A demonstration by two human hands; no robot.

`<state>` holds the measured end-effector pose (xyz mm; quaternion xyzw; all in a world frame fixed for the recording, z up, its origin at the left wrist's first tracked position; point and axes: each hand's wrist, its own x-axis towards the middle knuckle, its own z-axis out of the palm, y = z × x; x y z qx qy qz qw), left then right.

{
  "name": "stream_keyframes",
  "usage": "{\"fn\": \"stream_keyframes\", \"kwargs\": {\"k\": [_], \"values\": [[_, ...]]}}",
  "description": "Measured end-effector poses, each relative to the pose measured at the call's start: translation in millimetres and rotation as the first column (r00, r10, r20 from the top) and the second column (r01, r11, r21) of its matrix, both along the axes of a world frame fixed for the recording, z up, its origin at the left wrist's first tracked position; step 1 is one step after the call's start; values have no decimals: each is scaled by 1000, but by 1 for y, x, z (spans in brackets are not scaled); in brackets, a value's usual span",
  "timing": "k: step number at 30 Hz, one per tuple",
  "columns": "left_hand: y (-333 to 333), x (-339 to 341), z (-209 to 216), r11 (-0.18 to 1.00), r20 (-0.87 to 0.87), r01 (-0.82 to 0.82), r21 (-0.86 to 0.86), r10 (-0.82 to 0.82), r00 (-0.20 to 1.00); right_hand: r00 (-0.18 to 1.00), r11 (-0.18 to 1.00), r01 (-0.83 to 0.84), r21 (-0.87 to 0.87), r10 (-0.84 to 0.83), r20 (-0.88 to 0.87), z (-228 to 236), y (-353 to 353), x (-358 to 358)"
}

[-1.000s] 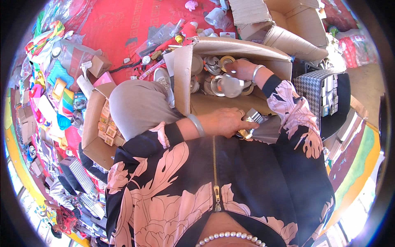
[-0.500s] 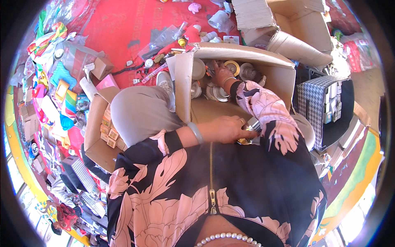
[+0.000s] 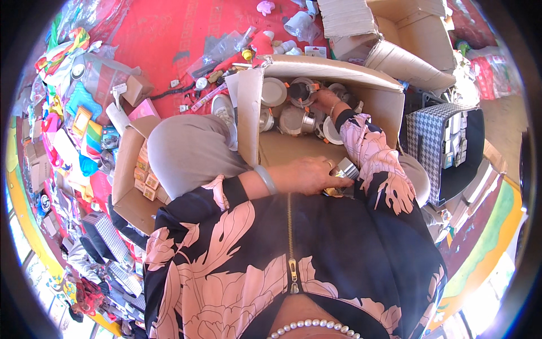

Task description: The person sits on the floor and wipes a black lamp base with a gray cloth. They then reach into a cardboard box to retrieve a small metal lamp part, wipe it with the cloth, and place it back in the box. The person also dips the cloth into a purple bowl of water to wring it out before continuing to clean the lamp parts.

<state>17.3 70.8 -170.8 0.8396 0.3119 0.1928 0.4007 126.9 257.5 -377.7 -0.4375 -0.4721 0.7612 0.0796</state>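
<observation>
In the open cardboard box lie several round recessed lights, with pale discs and metal rims. My right hand reaches in at the far side, its fingers bent at the edge of a grey recessed light with orange clips. Its fingertips are partly hidden. Other lights, among them a pale disc and a silvery one, lie around it. Nearer my body, my left hand is closed around a small silver, black and yellow object, whose kind I cannot make out. My left wrist wears a pale bangle.
A smaller carton with little boxes stands left of my knee. Beyond, another open carton stands at the far right, near a houndstooth bin. Mixed goods and plastic bags cover the left side of the red floor sheet.
My right hand has moved rightward among the lights, and the grey light with orange clips shows more fully. A yellow-rimmed disc is out of sight. My left hand stays near the same place.
</observation>
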Motion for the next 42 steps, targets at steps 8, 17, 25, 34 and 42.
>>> {"fn": "stream_keyframes", "kwargs": {"k": [8, 17, 25, 34, 42], "values": [[1, -1, -1, 1000, 4, 9, -20, -9, 1000, 968, 991, 97, -95, -72, 240, -25, -3, -32], [2, -2, 0, 1000, -24, 23, -8, -23, 999, 735, 851, -317, 419, -58, 675, -84, 6, -13], [3, -1, -5, 1000, -22, 11, 4, -11, 1000, 831, 980, -195, -39, 186, 524, -70, -1, -13], [5, 1, -4, 1000, -66, 11, -4, -11, 998, 113, 101, -991, 93, 206, 972, -39, 2, -28], [4, 1, 0, 1000, -2, -24, 11, 24, 1000, 613, 679, -589, 439, 20, 790, 62, -19, -63]]}}
